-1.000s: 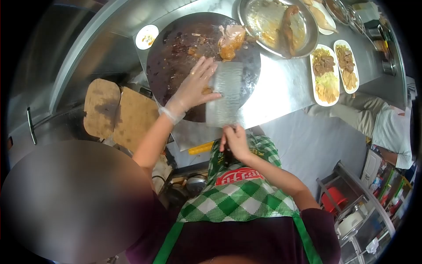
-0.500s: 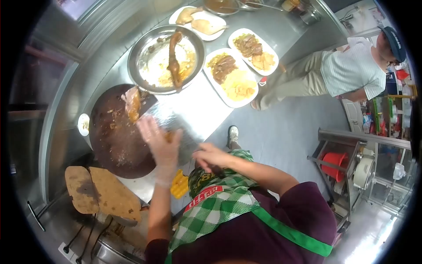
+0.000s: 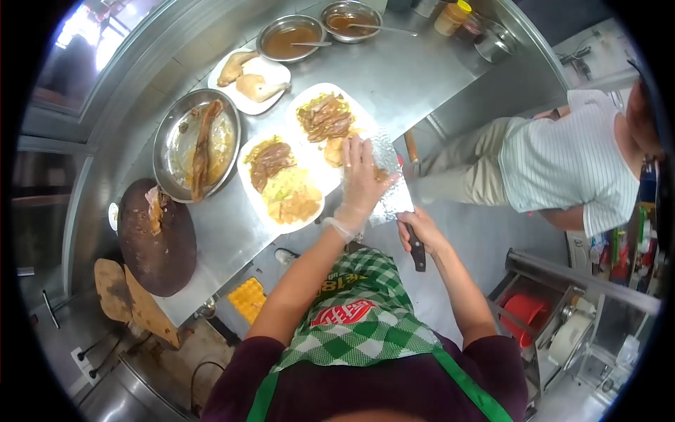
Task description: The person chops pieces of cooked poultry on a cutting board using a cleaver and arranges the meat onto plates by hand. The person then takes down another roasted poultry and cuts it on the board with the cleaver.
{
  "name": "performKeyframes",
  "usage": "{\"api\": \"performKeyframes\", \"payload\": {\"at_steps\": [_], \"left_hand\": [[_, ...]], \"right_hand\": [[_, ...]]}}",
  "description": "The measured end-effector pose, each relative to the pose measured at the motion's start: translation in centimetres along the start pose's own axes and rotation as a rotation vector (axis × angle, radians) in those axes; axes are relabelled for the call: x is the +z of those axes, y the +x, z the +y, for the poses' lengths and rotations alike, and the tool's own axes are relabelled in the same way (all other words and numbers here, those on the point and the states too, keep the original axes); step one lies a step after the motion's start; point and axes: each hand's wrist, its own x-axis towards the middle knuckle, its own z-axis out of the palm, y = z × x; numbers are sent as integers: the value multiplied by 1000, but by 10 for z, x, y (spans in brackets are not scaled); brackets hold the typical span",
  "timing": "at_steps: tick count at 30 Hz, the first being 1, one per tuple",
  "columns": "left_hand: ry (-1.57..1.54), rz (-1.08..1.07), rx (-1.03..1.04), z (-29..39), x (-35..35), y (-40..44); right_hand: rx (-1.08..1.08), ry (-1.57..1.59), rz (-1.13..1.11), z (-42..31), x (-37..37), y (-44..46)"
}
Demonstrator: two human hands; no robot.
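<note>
My right hand (image 3: 422,230) is closed around the dark handle of a cleaver (image 3: 398,197). Its broad, shiny blade lies flat, reaching to the right edge of the farther white plate (image 3: 361,116). Over that edge and the blade, my left hand (image 3: 362,179) in a clear glove has its fingers stretched out. A bit of brown food (image 3: 380,174) shows by its thumb, and pale sliced meat (image 3: 333,151) lies at its fingertips. Dark meat slices (image 3: 326,118) cover the far part of this plate. The nearer plate (image 3: 245,156) carries dark meat, pale slices and greens.
A round chopping block (image 3: 158,246) with a meat piece (image 3: 155,211) stands at left. Behind are a metal basin (image 3: 160,133) holding a long brown piece, a plate of poultry legs (image 3: 278,74) and sauce bowls (image 3: 288,39). Another person (image 3: 562,155) stands at right.
Both hands have moved right, the left from the chopping block to the farther plate. The cleaver is now held out beside that plate. The view has shifted, and the other person appears closer.
</note>
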Motion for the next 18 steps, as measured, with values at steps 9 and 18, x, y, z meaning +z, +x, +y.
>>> {"api": "performKeyframes", "payload": {"at_steps": [9,18], "left_hand": [[215,114,-87,-31,22,47],[203,142,-151,-41,17,43]], "right_hand": [[17,-73,-76,-36,-48,41],[-41,-179,47,-50,-77,22]]}}
